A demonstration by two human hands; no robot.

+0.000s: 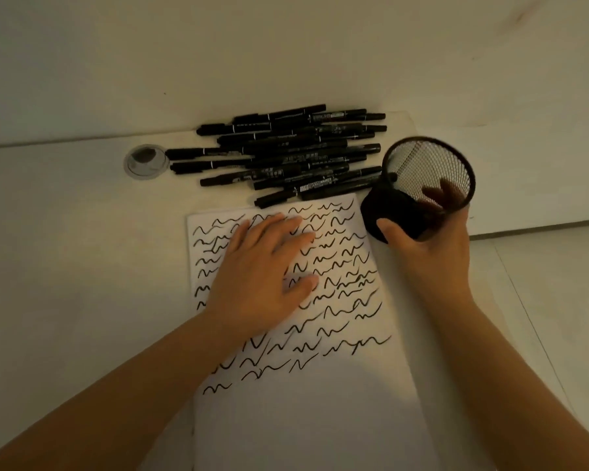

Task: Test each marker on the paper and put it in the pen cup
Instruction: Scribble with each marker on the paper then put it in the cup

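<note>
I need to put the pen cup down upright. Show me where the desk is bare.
Bare desk lies right of the paper and below the tilted pen cup held by the right hand. More left of the paper, below the grommet. Crowded: the marker pile above the paper.

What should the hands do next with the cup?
Probably set the black wire-mesh pen cup upright beside the white scribbled paper. The right hand grips it tilted and it looks empty, while the black markers lie piled behind and the left hand rests flat on the paper.

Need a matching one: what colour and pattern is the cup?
Black wire mesh cup, clearest in the head view.
</note>
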